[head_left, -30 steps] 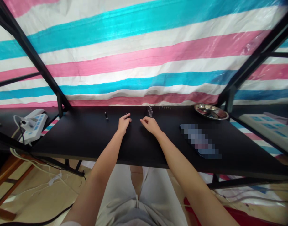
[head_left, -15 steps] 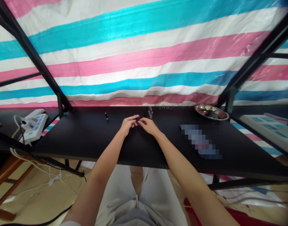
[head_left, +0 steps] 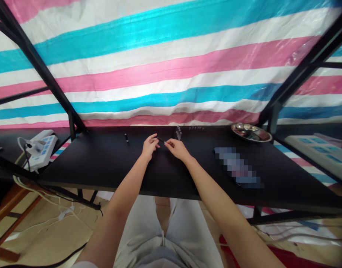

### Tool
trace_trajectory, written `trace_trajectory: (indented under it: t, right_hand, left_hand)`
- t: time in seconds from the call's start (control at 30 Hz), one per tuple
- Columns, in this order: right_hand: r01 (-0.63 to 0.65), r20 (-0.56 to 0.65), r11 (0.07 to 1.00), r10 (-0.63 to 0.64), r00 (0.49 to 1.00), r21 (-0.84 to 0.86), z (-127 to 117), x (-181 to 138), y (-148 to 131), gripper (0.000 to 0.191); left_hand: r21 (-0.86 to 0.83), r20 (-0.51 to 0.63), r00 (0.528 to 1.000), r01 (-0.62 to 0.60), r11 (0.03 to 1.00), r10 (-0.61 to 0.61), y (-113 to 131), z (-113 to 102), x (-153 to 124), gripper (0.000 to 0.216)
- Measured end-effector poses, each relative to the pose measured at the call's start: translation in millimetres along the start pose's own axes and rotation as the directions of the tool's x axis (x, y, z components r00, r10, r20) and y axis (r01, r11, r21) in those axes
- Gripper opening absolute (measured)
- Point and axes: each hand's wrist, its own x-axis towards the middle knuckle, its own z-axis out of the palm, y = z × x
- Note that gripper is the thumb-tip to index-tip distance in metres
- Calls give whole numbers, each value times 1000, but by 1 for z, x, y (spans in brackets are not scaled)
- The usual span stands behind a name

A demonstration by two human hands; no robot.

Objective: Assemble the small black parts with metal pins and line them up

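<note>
My right hand (head_left: 175, 148) pinches one end of a thin, dark, pen-like stick (head_left: 161, 140) between thumb and fingertips. The stick slants up to the left, and a small pale spot shows near the right fingertips. Close to its other end is my left hand (head_left: 150, 147), fingers apart and partly curled; whether they touch the stick is too small to make out. Left of the hands, a short black tube with a pale end (head_left: 126, 137) stands on the black table (head_left: 104, 160). Behind my right hand is a cluster of small pale-topped cylinders (head_left: 178, 132).
Several tiny pale pieces (head_left: 196, 128) line the table's back edge. A round metal tray (head_left: 267, 138) lies at back right, with a pixelated blue item (head_left: 237, 167) in front. Power strips (head_left: 44, 150) and cables are at left. A striped sheet (head_left: 165, 74) hangs behind.
My left hand has drawn slightly left, away from my right hand. More of the thin dark stick now shows between them. My right hand has barely moved.
</note>
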Motion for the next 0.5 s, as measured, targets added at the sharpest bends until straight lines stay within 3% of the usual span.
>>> trace_trajectory:
  t: [0.13,0.33,0.5]
  right_hand:
    - [48,-43,996,-51,998,-80,-2,0,3,19]
    - [102,-73,983,-114,991,-152,-6,-1,2,21]
    - [114,-69,980,-126,990,-160,-6,-1,1,21]
  left_hand:
    - [28,-3,1000,-18,999,18,0,-3,2,26]
    - [36,75,996,-59,998,56,0,-2,0,34]
    - [50,41,997,-61,997,59,-1,-1,0,35]
